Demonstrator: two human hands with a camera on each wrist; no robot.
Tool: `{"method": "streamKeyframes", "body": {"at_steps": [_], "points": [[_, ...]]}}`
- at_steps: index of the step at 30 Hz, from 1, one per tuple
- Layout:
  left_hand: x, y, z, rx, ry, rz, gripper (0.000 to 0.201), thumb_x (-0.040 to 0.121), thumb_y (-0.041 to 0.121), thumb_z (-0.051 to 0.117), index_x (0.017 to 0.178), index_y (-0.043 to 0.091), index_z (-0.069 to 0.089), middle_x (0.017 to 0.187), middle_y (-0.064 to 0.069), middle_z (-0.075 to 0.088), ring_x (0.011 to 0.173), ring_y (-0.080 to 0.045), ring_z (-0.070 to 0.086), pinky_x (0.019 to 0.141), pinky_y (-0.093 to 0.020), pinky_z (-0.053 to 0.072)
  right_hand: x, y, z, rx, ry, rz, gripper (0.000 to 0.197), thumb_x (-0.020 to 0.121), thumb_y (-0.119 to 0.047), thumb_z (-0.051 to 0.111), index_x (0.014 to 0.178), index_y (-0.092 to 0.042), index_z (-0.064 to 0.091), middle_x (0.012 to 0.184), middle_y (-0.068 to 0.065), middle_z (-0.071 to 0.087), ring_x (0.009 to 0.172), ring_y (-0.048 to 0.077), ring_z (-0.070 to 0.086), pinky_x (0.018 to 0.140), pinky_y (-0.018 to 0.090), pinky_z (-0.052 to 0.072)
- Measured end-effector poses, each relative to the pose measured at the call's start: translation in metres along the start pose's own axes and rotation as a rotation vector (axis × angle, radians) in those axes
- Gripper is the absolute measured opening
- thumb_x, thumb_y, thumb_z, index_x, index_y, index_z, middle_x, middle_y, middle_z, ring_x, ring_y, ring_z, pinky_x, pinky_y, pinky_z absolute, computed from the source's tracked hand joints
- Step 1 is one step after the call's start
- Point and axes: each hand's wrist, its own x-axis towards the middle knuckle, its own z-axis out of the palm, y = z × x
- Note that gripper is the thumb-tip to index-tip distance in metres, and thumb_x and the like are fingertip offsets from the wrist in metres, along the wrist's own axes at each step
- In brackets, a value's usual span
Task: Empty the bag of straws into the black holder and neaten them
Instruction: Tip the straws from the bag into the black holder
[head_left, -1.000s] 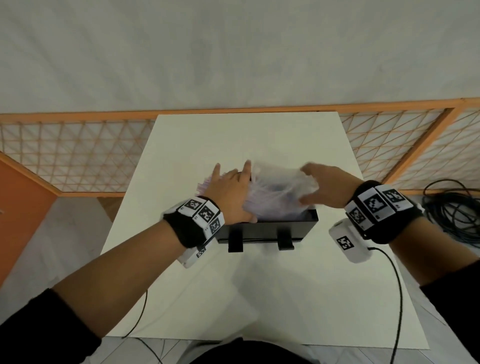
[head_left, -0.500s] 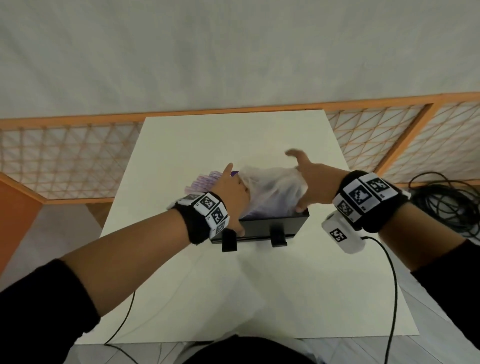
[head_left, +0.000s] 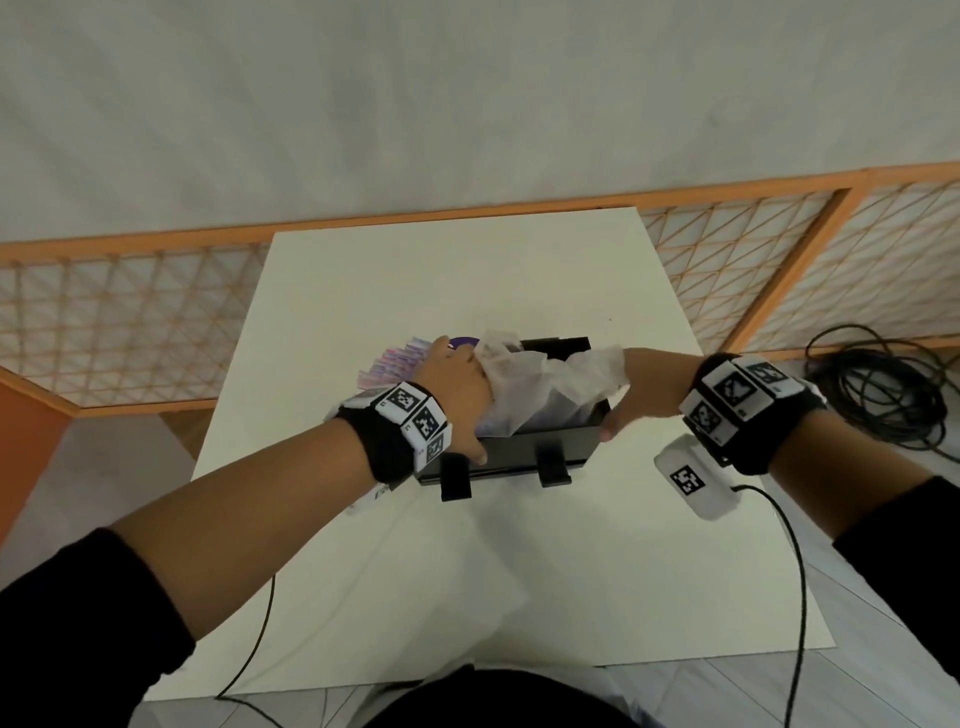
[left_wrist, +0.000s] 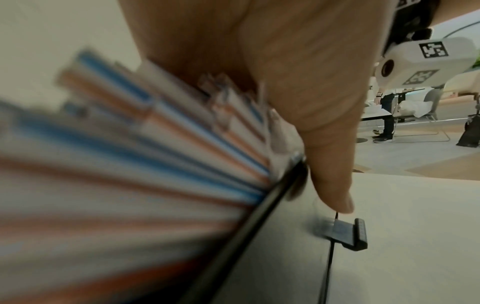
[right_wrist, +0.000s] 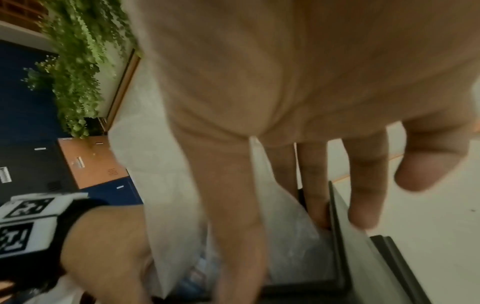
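pressing straws into the black holder

holding the straws (head_left: 390, 362) down, the left hand (head_left: 457, 395) lay with fingers curved over the bundle and its thumb on the near wall of the black holder (head_left: 540, 441). the straw ends stuck out past the holder's left end. the crumpled clear bag (head_left: 545, 384) sat in the holder, mid-table (head_left: 467, 280). the right hand (head_left: 636, 395), fingers fairly straight, straddled the holder's right wall, touching the bag.
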Motion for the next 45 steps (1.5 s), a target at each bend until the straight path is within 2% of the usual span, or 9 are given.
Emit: {"method": "streamKeyframes", "body": {"at_steps": [5, 11, 16, 23, 28, 31, 35, 41, 45], "points": [[0.005, -0.003, -0.011, 0.068, -0.061, 0.005, 0.087, 0.068, 0.081, 0.051, 0.126, 0.016, 0.055, 0.145, -0.009, 0.040, 0.136, -0.029, 0.028, 0.116, -0.053, 0.008, 0.002, -0.021, -0.021, 0.073, 0.473, 0.009, 0.038, 0.086, -0.034, 0.059, 0.109, -0.004, 0.060, 0.093, 0.008, 0.061, 0.091, 0.028, 0.055, 0.079, 0.031, 0.042], [0.004, -0.013, -0.008, -0.063, -0.092, -0.022, 0.094, 0.063, 0.083, 0.053, 0.128, 0.016, 0.053, 0.142, -0.008, 0.043, 0.132, -0.028, 0.032, 0.116, -0.043, 0.016, -0.015, -0.037, -0.034, 0.105, 0.672, -0.070, 0.028, 0.091, -0.018, 0.054, 0.068, -0.008, 0.042, 0.059, -0.001, 0.041, 0.070, 0.025, 0.044, 0.062, 0.027, 0.029], [0.003, -0.023, -0.014, -0.209, -0.122, -0.075, 0.069, 0.061, 0.082, 0.056, 0.084, 0.018, 0.065, 0.113, -0.012, 0.057, 0.101, -0.025, 0.045, 0.099, -0.038, 0.041, -0.026, -0.037, -0.042, 0.124, 0.878, -0.221, 0.023, 0.092, -0.015, 0.053, 0.073, -0.002, 0.052, 0.068, 0.010, 0.058, 0.064, 0.026, 0.046, 0.056, 0.028, 0.024], [0.005, -0.026, -0.022, -0.198, -0.106, -0.067, 0.092, 0.046, 0.084, 0.062, 0.113, 0.020, 0.062, 0.124, -0.004, 0.052, 0.111, -0.023, 0.044, 0.102, -0.034, 0.036, -0.023, -0.020, -0.040, 0.126, 0.763, -0.133, 0.021, 0.095, -0.017, 0.047, 0.105, -0.003, 0.059, 0.089, 0.010, 0.064, 0.078, 0.024, 0.055, 0.060, 0.020, 0.027], [0.001, -0.023, -0.025, -0.174, -0.095, -0.073, 0.067, 0.056, 0.073, 0.070, 0.086, 0.015, 0.056, 0.111, -0.007, 0.054, 0.086, -0.022, 0.047, 0.074, -0.029, 0.042, -0.014, -0.009, -0.010, 0.140, 0.345, 0.041, 0.097, 0.072, -0.026, 0.078, 0.145, -0.014, 0.015, 0.129, 0.016, 0.053, 0.118, 0.033, 0.052, 0.093, 0.031, 0.040], [-0.005, -0.023, -0.027, -0.071, -0.117, -0.026, 0.078, 0.068, 0.071, 0.063, 0.114, 0.009, 0.052, 0.123, -0.009, 0.049, 0.102, -0.025, 0.048, 0.081, -0.030, 0.034, -0.011, -0.002, -0.008, 0.059, 0.353, 0.120, 0.077, 0.077, -0.010, 0.069, 0.142, -0.013, 0.027, 0.117, 0.020, 0.060, 0.110, 0.037, 0.056, 0.083, 0.031, 0.042], [-0.008, -0.029, -0.025, -0.017, -0.165, -0.008, 0.080, 0.071, 0.080, 0.050, 0.112, 0.012, 0.055, 0.129, -0.009, 0.047, 0.110, -0.026, 0.046, 0.094, -0.036, 0.034, -0.017, -0.004, -0.033, 0.043, 0.490, 0.127, 0.037, 0.087, -0.007, 0.051, 0.124, -0.007, 0.055, 0.126, 0.017, 0.058, 0.115, 0.034, 0.052, 0.086, 0.028, 0.040], [-0.009, -0.027, -0.021, 0.026, -0.216, -0.008, 0.090, 0.063, 0.080, 0.058, 0.120, 0.010, 0.052, 0.127, -0.010, 0.043, 0.112, -0.027, 0.040, 0.100, -0.040, 0.031, -0.018, -0.006, -0.045, 0.130, 0.640, 0.056, 0.039, 0.083, 0.005, 0.032, 0.110, -0.008, 0.058, 0.105, 0.017, 0.063, 0.096, 0.035, 0.058, 0.077, 0.032, 0.046], [-0.003, -0.024, -0.011, 0.012, -0.171, 0.022, 0.092, 0.061, 0.085, 0.052, 0.119, 0.013, 0.058, 0.142, -0.008, 0.041, 0.127, -0.027, 0.034, 0.110, -0.045, 0.018, -0.020, -0.017, -0.049, 0.066, 0.790, -0.061, 0.032, 0.082, 0.008, 0.034, 0.099, -0.005, 0.057, 0.087, 0.009, 0.047, 0.081, 0.024, 0.042, 0.070, 0.025, 0.027]]}}
